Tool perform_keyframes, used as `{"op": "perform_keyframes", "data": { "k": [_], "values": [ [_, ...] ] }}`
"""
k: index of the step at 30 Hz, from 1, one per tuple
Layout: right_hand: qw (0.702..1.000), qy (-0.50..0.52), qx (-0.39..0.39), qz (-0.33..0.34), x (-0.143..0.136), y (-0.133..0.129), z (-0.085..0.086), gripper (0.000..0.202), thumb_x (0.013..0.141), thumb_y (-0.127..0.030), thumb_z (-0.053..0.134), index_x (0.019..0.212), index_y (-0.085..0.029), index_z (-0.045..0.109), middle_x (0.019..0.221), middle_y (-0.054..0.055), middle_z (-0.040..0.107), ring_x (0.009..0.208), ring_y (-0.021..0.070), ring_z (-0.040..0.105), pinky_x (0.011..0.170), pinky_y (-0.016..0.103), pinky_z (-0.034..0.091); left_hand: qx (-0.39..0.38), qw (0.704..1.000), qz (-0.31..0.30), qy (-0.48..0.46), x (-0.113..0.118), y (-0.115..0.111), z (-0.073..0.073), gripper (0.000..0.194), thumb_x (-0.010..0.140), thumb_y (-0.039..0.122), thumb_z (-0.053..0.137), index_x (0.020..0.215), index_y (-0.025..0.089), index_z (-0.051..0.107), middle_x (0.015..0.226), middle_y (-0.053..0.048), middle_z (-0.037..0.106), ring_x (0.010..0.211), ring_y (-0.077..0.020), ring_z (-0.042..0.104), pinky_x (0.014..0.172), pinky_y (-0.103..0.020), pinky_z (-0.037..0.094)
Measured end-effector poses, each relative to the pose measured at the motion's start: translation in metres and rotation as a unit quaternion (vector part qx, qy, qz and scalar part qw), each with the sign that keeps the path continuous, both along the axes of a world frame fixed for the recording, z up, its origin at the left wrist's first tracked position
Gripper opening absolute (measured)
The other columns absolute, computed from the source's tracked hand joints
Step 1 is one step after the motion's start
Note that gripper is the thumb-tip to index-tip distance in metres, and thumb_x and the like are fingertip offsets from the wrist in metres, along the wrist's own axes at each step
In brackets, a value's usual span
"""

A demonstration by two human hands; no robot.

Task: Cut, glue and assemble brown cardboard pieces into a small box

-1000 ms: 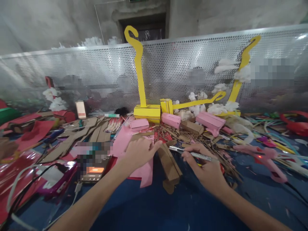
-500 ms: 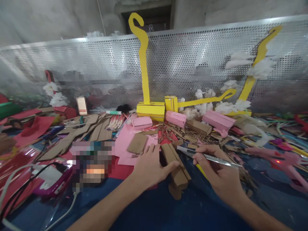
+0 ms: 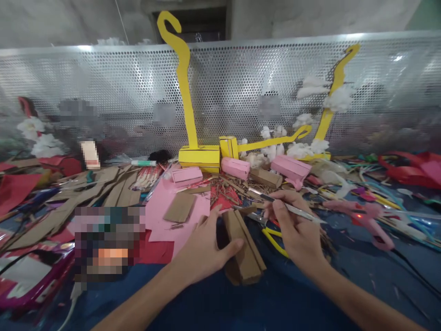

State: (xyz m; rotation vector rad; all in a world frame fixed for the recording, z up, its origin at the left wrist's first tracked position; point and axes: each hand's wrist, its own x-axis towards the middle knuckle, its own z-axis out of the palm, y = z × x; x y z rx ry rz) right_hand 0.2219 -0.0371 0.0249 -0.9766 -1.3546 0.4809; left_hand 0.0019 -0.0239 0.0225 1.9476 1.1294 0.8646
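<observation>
A folded brown cardboard box lies on the blue surface. My left hand rests against its left side, thumb on top and fingers spread around the far end. My right hand grips a slim metal craft knife between thumb and fingers, its blade pointing up and left above the box's far end. Yellow-handled scissors lie under the right hand, partly covered by it. Left of the box, a flat cardboard piece sits on pink paper.
Yellow hooked paper shapes stand at the back before a perforated metal panel. Pink paper boxes and cardboard scraps lie ahead. A pink glue gun with a red light is at the right. Cardboard strips lie left.
The view has turned right. My right hand has lifted the knife slightly away from the box, and more of the yellow-handled scissors shows. My left hand stays at the cardboard box.
</observation>
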Motion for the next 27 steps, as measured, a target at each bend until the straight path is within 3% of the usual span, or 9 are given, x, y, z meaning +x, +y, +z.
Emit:
{"op": "perform_keyframes", "data": {
  "k": [6,11,15,18,23,26,27],
  "values": [
    [0.982,-0.165,-0.079,0.041,0.002,-0.005,-0.003,0.028,0.108,-0.039,0.037,0.097,-0.023,0.057,0.071,0.000,0.066,0.056,0.0151,0.065,0.057,0.026,0.050,0.035,0.997,0.007,0.071,0.001,0.002,-0.003,0.054,0.087,0.055,0.065,0.132,0.027,0.054,0.130,-0.012,0.066,0.121,-0.0387,0.057,0.100,-0.051,0.041],
    [0.927,-0.363,-0.074,0.066,-0.003,-0.013,0.000,0.021,0.100,-0.029,0.050,0.079,-0.024,0.049,0.062,-0.003,0.057,0.053,0.0149,0.055,0.051,0.026,0.036,0.043,0.997,0.002,0.067,-0.001,0.003,-0.004,0.058,0.088,0.055,0.064,0.136,0.026,0.049,0.137,-0.013,0.062,0.125,-0.0371,0.056,0.103,-0.051,0.041],
    [0.929,-0.338,-0.095,0.119,-0.006,-0.016,0.004,0.017,0.094,-0.023,0.057,0.081,-0.024,0.045,0.070,-0.004,0.054,0.060,0.0134,0.049,0.054,0.024,0.037,0.027,1.000,-0.010,0.008,-0.001,0.002,-0.003,0.063,0.089,0.050,0.065,0.143,0.025,0.045,0.145,-0.013,0.056,0.134,-0.0350,0.049,0.112,-0.052,0.036],
    [0.951,-0.267,-0.103,0.118,-0.009,-0.017,0.004,0.020,0.094,-0.022,0.056,0.082,-0.024,0.040,0.071,-0.005,0.051,0.060,0.0127,0.046,0.054,0.023,0.038,-0.044,0.991,-0.044,-0.119,0.003,0.003,-0.001,0.060,0.091,0.045,0.065,0.144,0.026,0.044,0.144,-0.012,0.058,0.133,-0.0303,0.052,0.112,-0.047,0.039],
    [0.965,-0.231,-0.070,0.106,-0.014,-0.022,0.002,0.013,0.097,-0.027,0.056,0.090,-0.025,0.045,0.070,-0.004,0.053,0.054,0.0125,0.047,0.050,0.023,0.040,-0.189,0.926,-0.066,-0.321,0.009,0.007,-0.003,0.056,0.088,0.038,0.072,0.136,0.019,0.049,0.133,-0.016,0.066,0.123,-0.0273,0.062,0.106,-0.042,0.048],
    [0.962,-0.240,-0.031,0.124,-0.012,-0.025,0.003,0.003,0.100,-0.028,0.053,0.101,-0.026,0.055,0.083,0.001,0.064,0.070,0.0166,0.060,0.064,0.026,0.050,-0.230,0.900,-0.035,-0.370,0.012,0.006,-0.002,0.054,0.083,0.035,0.078,0.129,0.018,0.055,0.128,-0.015,0.069,0.116,-0.0272,0.067,0.096,-0.037,0.054],
    [0.964,-0.230,-0.018,0.134,-0.010,-0.026,0.003,0.010,0.103,-0.030,0.049,0.109,-0.027,0.057,0.091,0.003,0.067,0.078,0.0181,0.063,0.071,0.028,0.052,-0.252,0.887,-0.016,-0.387,0.013,0.005,-0.001,0.055,0.082,0.034,0.079,0.129,0.020,0.055,0.125,-0.013,0.071,0.111,-0.0269,0.069,0.089,-0.036,0.056]
  ]
}}
